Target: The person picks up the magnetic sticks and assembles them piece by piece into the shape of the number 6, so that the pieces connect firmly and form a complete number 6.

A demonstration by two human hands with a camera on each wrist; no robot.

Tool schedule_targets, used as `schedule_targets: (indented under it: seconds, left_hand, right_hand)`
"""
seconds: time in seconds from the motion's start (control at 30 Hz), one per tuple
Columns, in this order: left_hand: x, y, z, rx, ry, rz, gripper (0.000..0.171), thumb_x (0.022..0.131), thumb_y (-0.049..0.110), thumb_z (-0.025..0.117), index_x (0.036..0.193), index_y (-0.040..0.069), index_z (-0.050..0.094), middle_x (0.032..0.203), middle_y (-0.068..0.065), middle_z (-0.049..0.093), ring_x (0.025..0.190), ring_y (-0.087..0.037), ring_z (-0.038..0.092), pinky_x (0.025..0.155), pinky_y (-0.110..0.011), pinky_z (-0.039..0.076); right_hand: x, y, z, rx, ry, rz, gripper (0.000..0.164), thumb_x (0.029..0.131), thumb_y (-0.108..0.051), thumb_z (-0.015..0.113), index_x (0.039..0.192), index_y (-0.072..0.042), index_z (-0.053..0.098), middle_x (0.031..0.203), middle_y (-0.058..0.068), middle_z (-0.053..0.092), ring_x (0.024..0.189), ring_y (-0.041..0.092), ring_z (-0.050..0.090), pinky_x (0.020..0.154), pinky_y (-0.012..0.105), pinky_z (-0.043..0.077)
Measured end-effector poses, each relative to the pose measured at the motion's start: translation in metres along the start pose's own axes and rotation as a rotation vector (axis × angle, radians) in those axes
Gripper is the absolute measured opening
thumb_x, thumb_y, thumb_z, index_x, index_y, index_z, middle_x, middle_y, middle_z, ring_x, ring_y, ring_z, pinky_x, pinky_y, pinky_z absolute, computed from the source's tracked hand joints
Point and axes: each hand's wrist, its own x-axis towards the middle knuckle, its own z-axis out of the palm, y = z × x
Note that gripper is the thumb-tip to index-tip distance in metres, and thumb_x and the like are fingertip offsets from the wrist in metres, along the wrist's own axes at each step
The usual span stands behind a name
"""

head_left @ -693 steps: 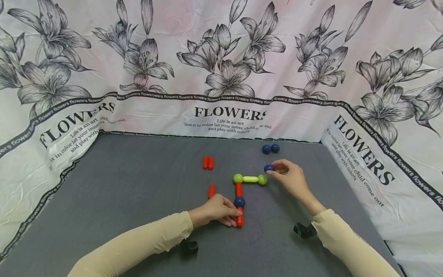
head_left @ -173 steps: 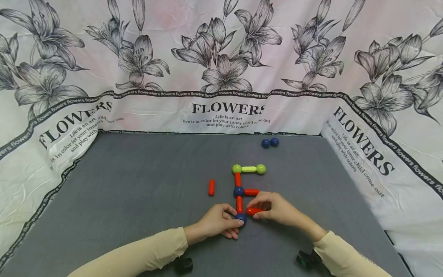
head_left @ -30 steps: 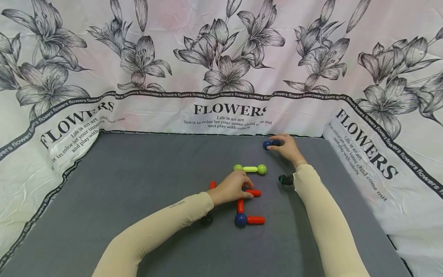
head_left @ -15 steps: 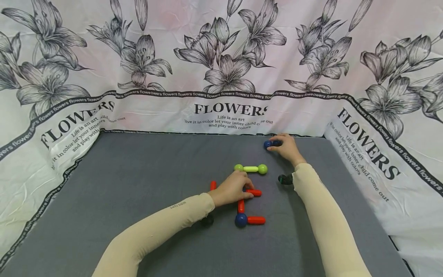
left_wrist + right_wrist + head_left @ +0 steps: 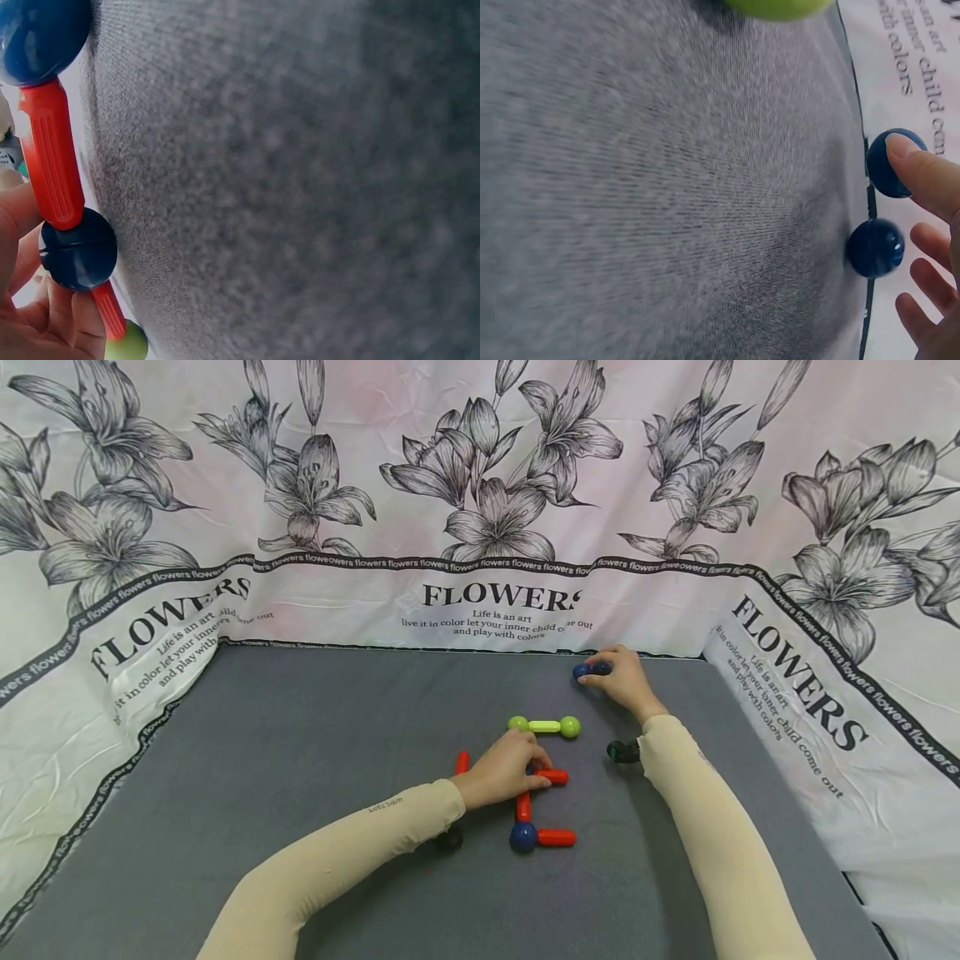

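Two hands at work around a green bar, the left one hiding part of a figure of rods and balls

Take the green bar [image 5: 544, 727], a light rod with a ball at each end, as the landmark on the grey worktop [image 5: 337, 718]. Below its left end, the left hand [image 5: 504, 768] arches palm-down with fingers curled round the middle blue ball [image 5: 79, 251]. From the head almost all of that ball is covered — the left wrist view shows it, along with the upper red rod [image 5: 109, 309] behind the fingers. The inner end of the side red rod [image 5: 553, 777] is lost under the fingertips. Further below the bar, a lower red rod [image 5: 523, 807] meets the lower blue ball [image 5: 523, 837], with a bottom red rod [image 5: 557, 837] pointing right.

Left of and below the bar, a loose red rod [image 5: 462, 762] is partly covered by the left wrist.

Beyond the bar's right end, the right hand [image 5: 624, 683] stretches forward, thumb and forefinger pinching the left far ball [image 5: 892, 165]; its other fingers are loosely bent. The forefinger is hard to make out in the wrist view. The right far ball [image 5: 876, 249] sits just beside, partly shaded.
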Motion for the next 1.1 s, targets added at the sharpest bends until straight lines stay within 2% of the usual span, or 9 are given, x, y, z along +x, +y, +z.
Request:
schedule_targets:
  seconds: [0.3,0.37,0.57,0.8,1.1]
  left_hand:
    - [-0.002,0.003,-0.002,0.003,0.034,-0.022,0.022,0.086,0.036,0.078,0.101,0.021,0.078,0.091,0.006,0.060,0.087,-0.008,0.047,0.075,-0.017,0.039]
    - [-0.003,0.004,-0.002,0.002,0.032,-0.028,0.022,0.086,0.036,0.077,0.101,0.021,0.078,0.092,0.006,0.060,0.087,-0.008,0.046,0.075,-0.018,0.039]
    - [-0.004,0.004,-0.001,-0.020,0.012,-0.052,0.023,0.087,0.036,0.077,0.104,0.021,0.078,0.094,0.005,0.061,0.088,-0.008,0.048,0.076,-0.019,0.041]
    - [-0.004,0.004,-0.001,-0.024,0.016,-0.060,0.023,0.086,0.036,0.077,0.104,0.022,0.078,0.095,0.005,0.061,0.088,-0.008,0.048,0.074,-0.019,0.040]
    - [-0.004,0.004,0.000,-0.028,0.033,-0.052,0.023,0.085,0.037,0.078,0.103,0.022,0.078,0.094,0.006,0.060,0.086,-0.008,0.046,0.072,-0.018,0.038]
  right_hand:
    - [-0.023,-0.010,-0.010,0.025,0.031,-0.081,0.042,0.085,-0.028,0.079,0.119,-0.005,0.069,0.135,0.020,0.054,0.132,0.042,0.041,0.112,0.062,0.029]
    - [-0.030,-0.012,-0.012,0.039,0.032,-0.091,0.041,0.086,-0.028,0.078,0.118,-0.005,0.069,0.135,0.019,0.055,0.131,0.041,0.043,0.111,0.060,0.034]
    - [-0.057,-0.018,-0.019,0.083,-0.018,-0.047,0.042,0.089,-0.033,0.075,0.121,-0.007,0.066,0.131,0.016,0.060,0.121,0.034,0.055,0.099,0.052,0.050]
    - [-0.088,-0.025,-0.021,0.139,-0.074,-0.016,0.045,0.088,-0.039,0.075,0.122,-0.011,0.066,0.116,0.013,0.070,0.104,0.027,0.066,0.090,0.045,0.056]
    - [-0.119,-0.030,-0.012,0.222,-0.139,-0.016,0.040,0.087,-0.035,0.077,0.119,-0.014,0.068,0.111,0.010,0.072,0.096,0.018,0.067,0.080,0.027,0.056]
